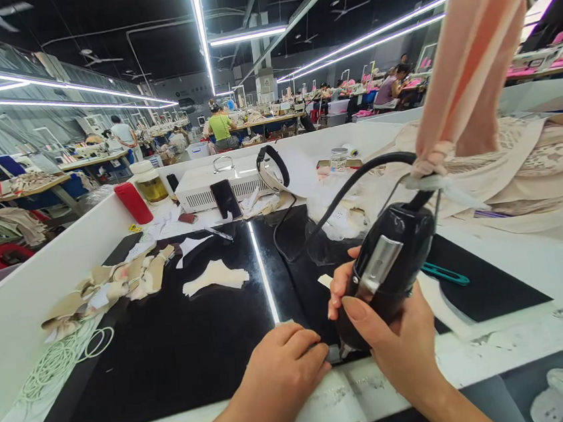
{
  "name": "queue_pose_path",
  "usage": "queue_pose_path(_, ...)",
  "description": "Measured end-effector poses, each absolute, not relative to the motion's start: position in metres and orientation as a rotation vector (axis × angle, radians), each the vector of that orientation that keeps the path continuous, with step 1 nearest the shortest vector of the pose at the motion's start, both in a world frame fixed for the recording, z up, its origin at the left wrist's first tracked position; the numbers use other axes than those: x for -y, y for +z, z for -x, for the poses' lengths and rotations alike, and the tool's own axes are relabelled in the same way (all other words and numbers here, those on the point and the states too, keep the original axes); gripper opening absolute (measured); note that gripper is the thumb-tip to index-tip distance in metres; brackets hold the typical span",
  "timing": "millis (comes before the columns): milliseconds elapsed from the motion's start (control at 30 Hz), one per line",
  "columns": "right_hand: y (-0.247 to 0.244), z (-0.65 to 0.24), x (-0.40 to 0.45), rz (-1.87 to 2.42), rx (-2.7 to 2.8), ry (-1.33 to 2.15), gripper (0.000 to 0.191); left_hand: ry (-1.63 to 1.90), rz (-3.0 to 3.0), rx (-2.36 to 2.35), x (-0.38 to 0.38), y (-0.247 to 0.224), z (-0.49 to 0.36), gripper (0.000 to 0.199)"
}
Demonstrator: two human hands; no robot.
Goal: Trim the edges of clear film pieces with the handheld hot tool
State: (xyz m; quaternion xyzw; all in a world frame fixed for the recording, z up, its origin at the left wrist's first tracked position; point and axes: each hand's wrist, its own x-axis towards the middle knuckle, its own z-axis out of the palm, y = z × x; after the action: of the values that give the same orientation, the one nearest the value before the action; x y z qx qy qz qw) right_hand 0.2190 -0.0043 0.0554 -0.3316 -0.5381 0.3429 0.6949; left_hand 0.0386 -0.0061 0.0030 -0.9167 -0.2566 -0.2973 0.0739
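My right hand (399, 333) is wrapped round a black handheld machine (392, 260) with a silver plate, which hangs by a pink fabric strip (467, 64) and trails a black cable. My left hand (285, 371) lies at the front edge of the black board (190, 355), just left of the machine's foot, fingers curled and pressed together. What lies under those fingers is hidden. A stack of cream cut pieces (215, 277) rests on the board. Behind my right hand are a pale piece (445, 304) and a teal tool (445, 273).
Beige scraps (118, 282) and a pale green cord coil (58, 362) lie at the left. Along the back stand a red cylinder (133, 203), a jar (150, 181), a white box (193, 188) and a phone (226, 199). Lace fabric (528, 165) is heaped at the right.
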Motion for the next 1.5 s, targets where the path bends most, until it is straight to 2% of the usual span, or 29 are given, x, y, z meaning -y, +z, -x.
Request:
queue_pose_path(200, 0.062, -0.215, 0.005, 0.752, 1.168, 0.740, 0.027, -0.901, 2.692, 0.757, 0.008, 0.004, -0.038, 0.028)
queue_pose_path(500, 0.059, -0.218, 0.003, 0.769, 1.190, 0.738, 0.032, -0.852, 2.662, 0.740, 0.008, 0.007, -0.035, 0.028)
queue_pose_path(767, 0.056, -0.219, 0.002, 0.757, 1.192, 0.756, 0.034, -0.854, 2.716, 0.735, 0.010, 0.004, -0.029, 0.019)
queue_pose_path(1100, 0.060, -0.221, -0.002, 0.720, 1.152, 0.774, 0.025, -0.868, 2.748, 0.785, 0.012, 0.003, -0.025, 0.016)
queue_pose_path(1500, 0.061, -0.218, -0.004, 0.723, 1.140, 0.797, 0.034, -0.890, 2.717, 0.782, 0.013, 0.000, -0.029, 0.014)
